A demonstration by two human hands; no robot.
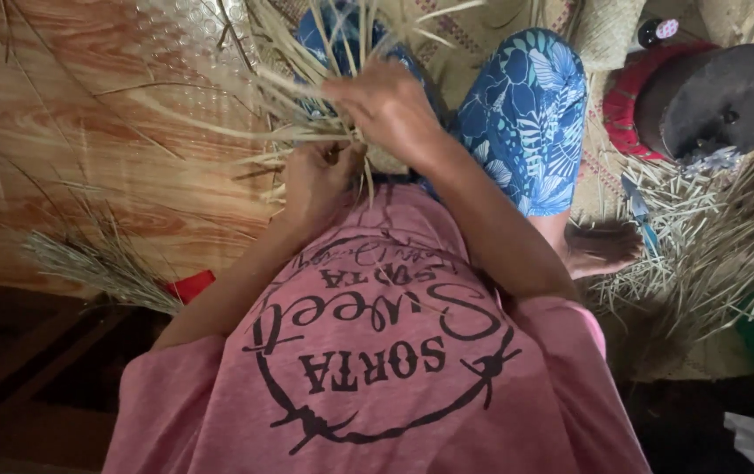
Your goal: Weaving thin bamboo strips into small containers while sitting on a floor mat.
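The weave (342, 132) of pale straw strips sits in the lap, between the knees, loose strip ends fanning up and left over the wood-patterned floor (87, 132). The left hand (315, 180) is closed, pinching the worked edge from below; the right hand (385, 105) curls over it from above, fingers gripping strips. To do this well, I judge, keep the crossing pinned tight while the other hand pulls each strip snug. More straw (701, 246) and a knife (638, 206) lie to the right, near a bare foot (600, 246).
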